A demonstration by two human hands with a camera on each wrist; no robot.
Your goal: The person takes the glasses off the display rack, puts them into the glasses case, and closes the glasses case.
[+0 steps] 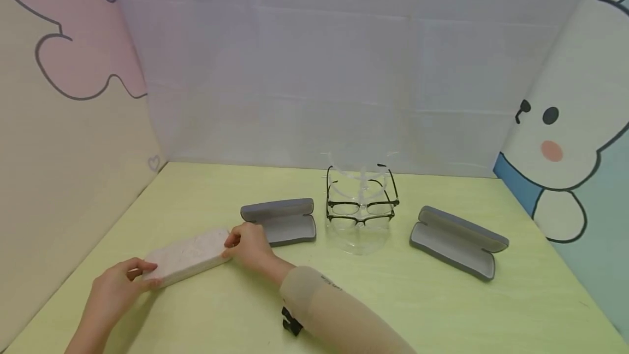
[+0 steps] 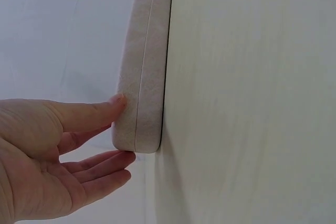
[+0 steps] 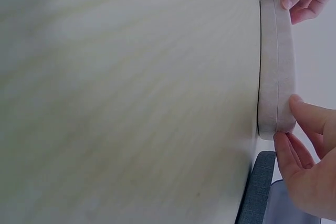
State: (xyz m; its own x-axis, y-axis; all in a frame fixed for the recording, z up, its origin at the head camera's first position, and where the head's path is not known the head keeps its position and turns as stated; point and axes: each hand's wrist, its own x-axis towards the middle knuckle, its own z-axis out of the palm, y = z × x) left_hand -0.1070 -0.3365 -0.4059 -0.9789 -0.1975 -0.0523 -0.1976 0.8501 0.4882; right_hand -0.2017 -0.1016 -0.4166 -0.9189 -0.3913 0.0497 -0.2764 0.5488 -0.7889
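The left hand [image 1: 115,287] pinches one end of the closed pale case [image 1: 189,257] and the right hand [image 1: 251,247] pinches the other; it lies on the bench [image 1: 206,318], just left of an open grey case [image 1: 291,229]

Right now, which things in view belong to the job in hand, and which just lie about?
Belongs to the job:
closed, pale marbled oblong case
left grip, holding its left end
right grip, pinching its right end

Seemingly just lying about:
open grey oblong case beside the right grip
open grey oblong case farther right
two black-framed pairs of glasses
clear plastic stand bearing them
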